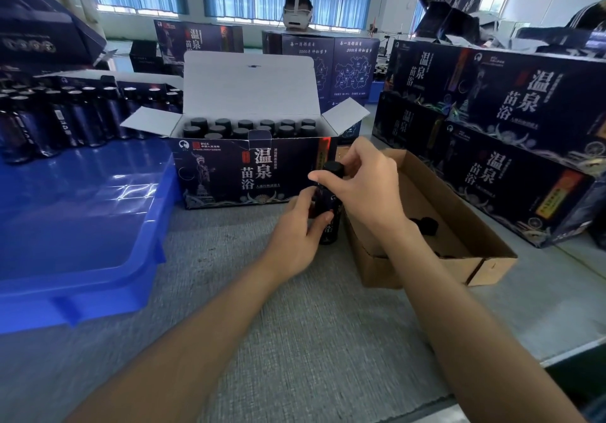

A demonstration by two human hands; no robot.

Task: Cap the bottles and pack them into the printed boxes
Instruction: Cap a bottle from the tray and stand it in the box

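Note:
A dark bottle (329, 222) stands upright on the grey table just in front of the open printed box (236, 176). My left hand (296, 229) grips the bottle's body from the left. My right hand (364, 183) holds the black cap (333, 168) on the bottle's neck, fingers curled round it. The printed box has its lid flap up and holds several capped bottles (249, 127) in rows.
A brown cardboard tray (436, 258) with loose black caps (426, 224) lies right of the bottle. A blue plastic crate (75, 225) at the left carries several bottles (59, 117) at its far end. Stacked printed boxes (511, 147) stand at the right. Another person sits behind the box.

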